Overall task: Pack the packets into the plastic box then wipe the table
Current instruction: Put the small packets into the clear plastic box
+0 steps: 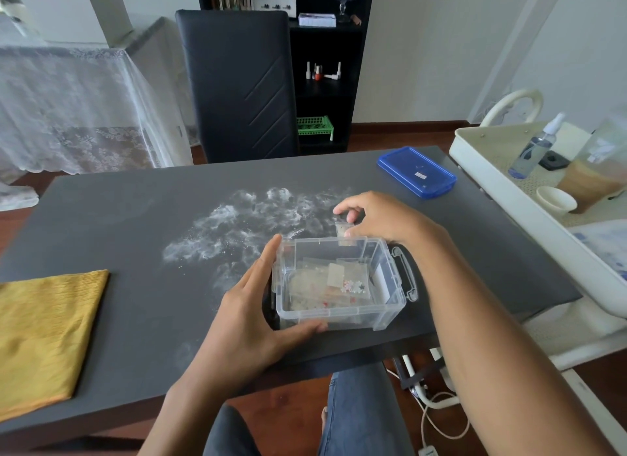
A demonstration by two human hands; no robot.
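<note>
Plastic box (339,282) near table's (135,238) near edge, long axis left-right; left hand (251,316) steadies it, fingers straight; right hand (376,218) pinches packet (343,230) upright at far rim

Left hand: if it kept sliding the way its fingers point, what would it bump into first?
Probably nothing solid soon. The left hand rests flat along the clear plastic box, fingers pointing away over the table. Ahead lies only white powder, as far as the picture shows.

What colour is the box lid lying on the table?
Blue lid, seen in the head view.
</note>
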